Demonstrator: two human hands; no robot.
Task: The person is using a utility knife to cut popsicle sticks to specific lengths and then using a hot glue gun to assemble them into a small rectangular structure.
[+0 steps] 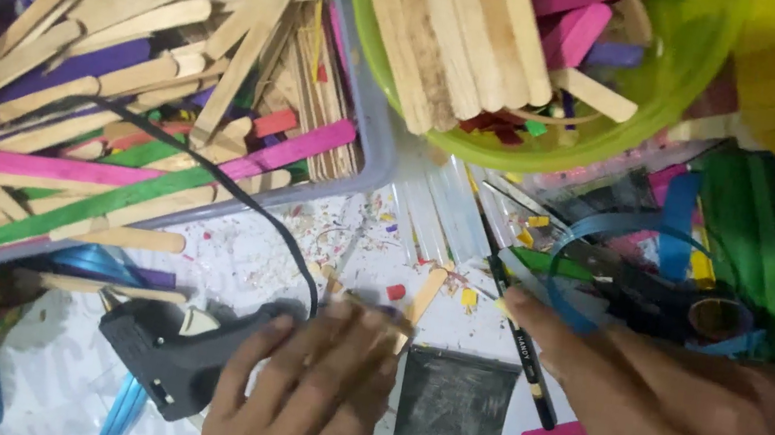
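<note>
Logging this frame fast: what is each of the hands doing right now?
Left hand: fingers flat, pressing wooden sticks beside the black glue gun; grips nothing.
Right hand: open, forefinger stretched toward the scissors; holds nothing.

Home craft table: craft sticks (127, 60), glue gun (177, 350), scissors (661, 286)

No screens, signs or labels showing here, only what looks like a clear plastic packet (614, 184) of coloured bits lying flat at two o'clock, just below the green bowl (687, 98).
</note>
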